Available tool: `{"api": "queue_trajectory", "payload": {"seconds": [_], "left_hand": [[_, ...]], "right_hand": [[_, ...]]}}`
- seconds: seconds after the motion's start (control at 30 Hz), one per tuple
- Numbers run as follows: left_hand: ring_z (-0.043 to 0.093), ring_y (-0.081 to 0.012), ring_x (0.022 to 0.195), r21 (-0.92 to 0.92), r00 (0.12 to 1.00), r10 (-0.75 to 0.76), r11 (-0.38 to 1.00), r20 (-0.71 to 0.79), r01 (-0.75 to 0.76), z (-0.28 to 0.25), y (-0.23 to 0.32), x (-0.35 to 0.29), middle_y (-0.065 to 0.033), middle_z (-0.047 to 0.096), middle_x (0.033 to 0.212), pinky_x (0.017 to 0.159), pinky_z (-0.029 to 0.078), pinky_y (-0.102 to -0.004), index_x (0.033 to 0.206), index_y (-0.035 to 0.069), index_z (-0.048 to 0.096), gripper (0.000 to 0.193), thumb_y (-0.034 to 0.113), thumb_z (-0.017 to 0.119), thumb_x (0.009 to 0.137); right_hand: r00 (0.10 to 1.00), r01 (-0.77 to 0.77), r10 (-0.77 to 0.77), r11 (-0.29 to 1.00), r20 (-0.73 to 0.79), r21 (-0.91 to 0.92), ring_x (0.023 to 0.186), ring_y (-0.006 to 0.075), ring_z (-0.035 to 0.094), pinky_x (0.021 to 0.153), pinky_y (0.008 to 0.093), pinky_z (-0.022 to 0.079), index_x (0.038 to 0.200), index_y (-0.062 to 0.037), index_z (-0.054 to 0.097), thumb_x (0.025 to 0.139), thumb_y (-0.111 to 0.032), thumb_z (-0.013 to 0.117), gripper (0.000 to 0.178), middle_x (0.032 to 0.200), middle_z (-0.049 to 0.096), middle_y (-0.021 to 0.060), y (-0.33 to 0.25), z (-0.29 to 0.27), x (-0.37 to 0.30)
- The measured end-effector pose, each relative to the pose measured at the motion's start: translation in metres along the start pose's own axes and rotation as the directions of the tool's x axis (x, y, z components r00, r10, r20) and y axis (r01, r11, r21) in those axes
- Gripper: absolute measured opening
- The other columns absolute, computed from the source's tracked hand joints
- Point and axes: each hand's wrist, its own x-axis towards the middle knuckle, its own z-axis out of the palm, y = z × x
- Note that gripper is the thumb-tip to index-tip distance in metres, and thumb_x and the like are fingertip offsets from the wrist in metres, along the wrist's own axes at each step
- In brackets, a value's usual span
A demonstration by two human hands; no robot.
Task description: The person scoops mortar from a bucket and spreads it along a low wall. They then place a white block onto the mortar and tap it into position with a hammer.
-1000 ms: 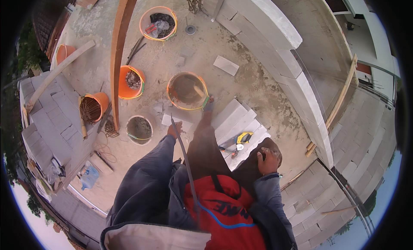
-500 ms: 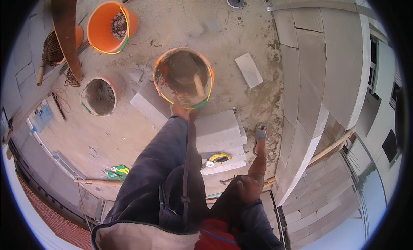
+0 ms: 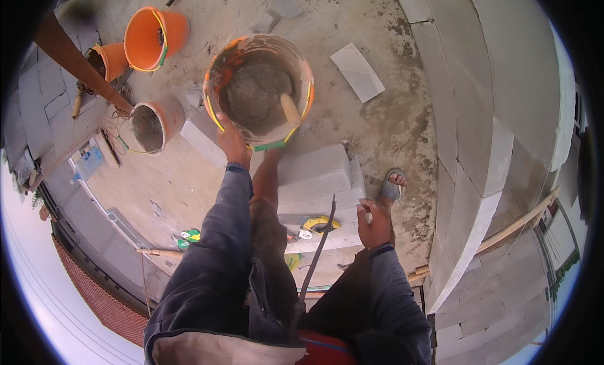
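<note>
My left hand (image 3: 233, 142) grips the near left rim of an orange bucket (image 3: 306, 82) streaked with cement. Grey mortar (image 3: 257, 91) lies inside, and a tool's wooden handle (image 3: 290, 109) sticks up from it; its head is hidden in the mortar. The yellow bail with a green grip (image 3: 270, 146) rests along the near rim. Held over my right knee, my right hand (image 3: 375, 225) is empty, its fingers loosely bent and apart. Near it is a stack of pale blocks (image 3: 314, 176) with a yellow-and-black hand tool (image 3: 321, 225) on it. A dark strap (image 3: 319, 245) hangs before me.
Left of the bucket stand another mortar bucket (image 3: 168, 121), an orange bucket (image 3: 178, 35) and one holding a wire bundle (image 3: 114, 58). A loose block (image 3: 357, 72) lies on the floor. A block wall (image 3: 462, 101) runs along the right. A brown beam (image 3: 82, 63) slants at upper left.
The bucket looks larger and nearer, with my left hand shifted to its left rim. My right hand has left my knee and moved forward. The view has shifted.
</note>
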Motion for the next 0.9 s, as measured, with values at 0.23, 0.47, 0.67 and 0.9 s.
{"api": "queue_trajectory", "payload": {"seconds": [0.23, 0.47, 0.67, 0.9], "left_hand": [[0.046, -0.0062, 0.074, 0.173, 0.963, 0.134, 0.969, 0.235, -0.177, -0.005, -0.008, -0.126, 0.0056, 0.054, 0.081, 0.063, 0.039, -0.0281, 0.102, 0.003, 0.068, 0.051, 0.051, 0.054, 0.113], [0.040, -0.0020, 0.069, 0.249, 0.750, 0.179, 0.873, 0.637, -0.419, 0.035, -0.013, -0.199, 0.0090, 0.048, 0.077, 0.060, 0.035, -0.0235, 0.095, 0.004, 0.063, 0.047, 0.045, 0.052, 0.115], [0.040, -0.0019, 0.069, 0.244, 0.604, -0.022, 0.926, 0.797, -0.288, 0.074, -0.028, -0.226, 0.0078, 0.046, 0.075, 0.058, 0.033, -0.0228, 0.091, 0.003, 0.057, 0.053, 0.048, 0.045, 0.117], [0.040, -0.0139, 0.069, 0.252, 0.361, 0.007, 0.704, 0.932, -0.664, 0.181, -0.084, -0.247, -0.0032, 0.043, 0.068, 0.062, 0.040, -0.0374, 0.082, 0.000, 0.052, 0.062, 0.053, 0.046, 0.115]], "right_hand": [[0.988, 0.082, -0.135, 0.864, -0.072, -0.496, 0.119, 0.0341, 0.058, 0.105, 0.0506, 0.040, 0.108, -0.0067, 0.078, 0.089, -0.037, 0.075, 0.036, 0.121, 0.069, 0.0133, -0.079, -0.009, 0.095], [0.956, -0.184, 0.284, 0.781, 0.077, -0.597, 0.131, 0.0358, 0.052, 0.110, 0.0534, 0.037, 0.115, -0.0024, 0.079, 0.082, -0.043, 0.078, 0.052, 0.130, 0.065, 0.0140, -0.033, -0.026, 0.068], [0.907, -0.411, 0.415, 0.839, -0.068, -0.356, 0.102, 0.0431, 0.072, 0.082, 0.0529, 0.060, 0.134, 0.0043, 0.059, 0.083, -0.027, 0.076, 0.062, 0.125, 0.065, 0.0256, 0.027, -0.127, -0.014], [0.946, -0.324, 0.294, 0.819, -0.137, -0.473, 0.086, 0.0444, 0.074, 0.076, 0.0526, 0.062, 0.149, -0.0088, 0.051, 0.086, -0.022, 0.075, 0.068, 0.110, 0.070, 0.0202, 0.120, -0.156, -0.003]]}}
